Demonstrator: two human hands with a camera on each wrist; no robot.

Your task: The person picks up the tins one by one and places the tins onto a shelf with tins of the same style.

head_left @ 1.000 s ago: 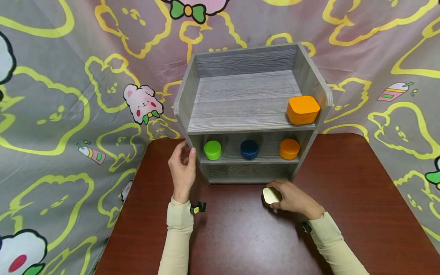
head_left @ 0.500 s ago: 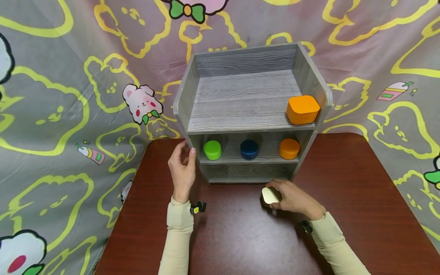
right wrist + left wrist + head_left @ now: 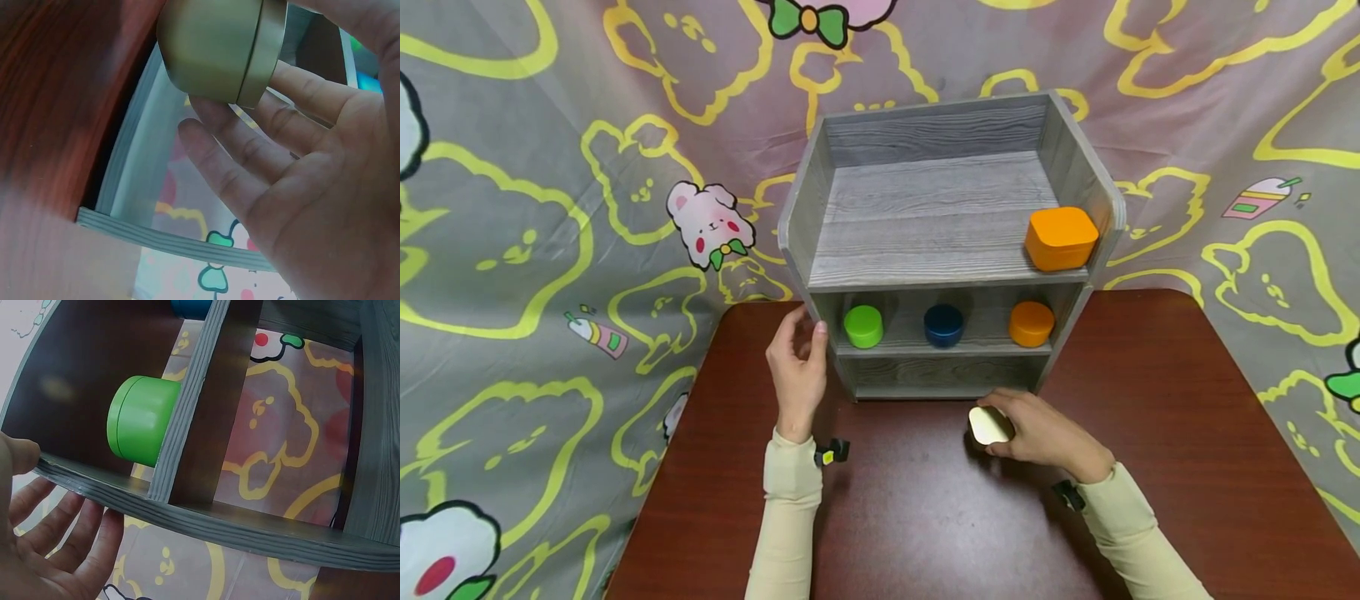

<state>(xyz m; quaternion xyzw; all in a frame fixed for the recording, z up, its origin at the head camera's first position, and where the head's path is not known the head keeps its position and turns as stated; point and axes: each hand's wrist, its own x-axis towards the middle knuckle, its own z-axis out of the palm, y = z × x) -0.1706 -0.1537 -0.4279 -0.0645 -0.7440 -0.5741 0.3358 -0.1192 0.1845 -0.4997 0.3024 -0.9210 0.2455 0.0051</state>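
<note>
My right hand point(image 3: 1037, 429) holds a small gold square tin point(image 3: 990, 425) with rounded corners, thumb on the near side and fingers on the far side. In the right wrist view, the gold tin point(image 3: 215, 47) shows a lid seam, and my other fingers point(image 3: 225, 169) extend past it. A grey wood-grain shelf point(image 3: 925, 225) stands in front of me. My left hand point(image 3: 797, 367) grips the edge of its left side panel. Close up in the left wrist view, the thumb point(image 3: 22, 455) lies on one side of that panel and the fingers on the other, near a green round tin point(image 3: 147, 419).
On the middle shelf level stand a green tin point(image 3: 863, 327), a dark blue tin point(image 3: 943, 325) and an orange round tin point(image 3: 1032, 323). An orange square tin point(image 3: 1062, 239) sits on the upper level at right. The brown table point(image 3: 925, 517) extends in front of the shelf, with patterned cloth behind.
My right hand and the gold tin have shifted very slightly left. My left hand stays on the shelf's side panel.
</note>
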